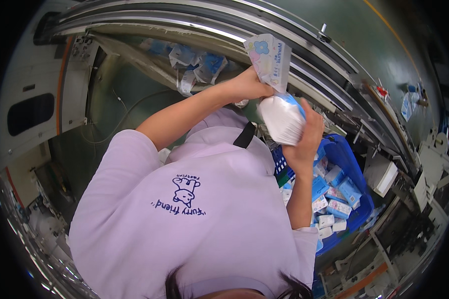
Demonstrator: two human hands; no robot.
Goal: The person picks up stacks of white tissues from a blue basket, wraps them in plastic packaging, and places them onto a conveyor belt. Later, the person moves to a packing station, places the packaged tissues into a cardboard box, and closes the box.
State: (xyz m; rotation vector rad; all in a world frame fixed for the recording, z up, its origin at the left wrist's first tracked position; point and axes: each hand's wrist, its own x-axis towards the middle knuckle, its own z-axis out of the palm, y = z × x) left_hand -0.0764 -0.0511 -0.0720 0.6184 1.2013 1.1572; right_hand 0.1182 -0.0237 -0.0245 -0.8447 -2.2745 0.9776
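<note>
My left hand [252, 84] is closed on a white tissue packet wrapper [272, 57] printed with pastel flowers. The wrapper sticks up beyond the fingers, and most of the fingertips are hidden. Just below it, my right hand [307, 137] grips a stack of white folded tissues [280, 122] from the side. Blue film shows along the stack's upper right edge, and the stack is slightly blurred. The wrapper's lower end meets the top of the stack; I cannot tell whether they are joined.
A blue plastic basket [361, 187] full of tissue packets stands beside my right forearm. Metal machine rails [204, 27] run across in front of me. Blue and white packets [204, 65] lie in a sagging sheet beneath them. A pale machine cabinet [27, 99] is at the left.
</note>
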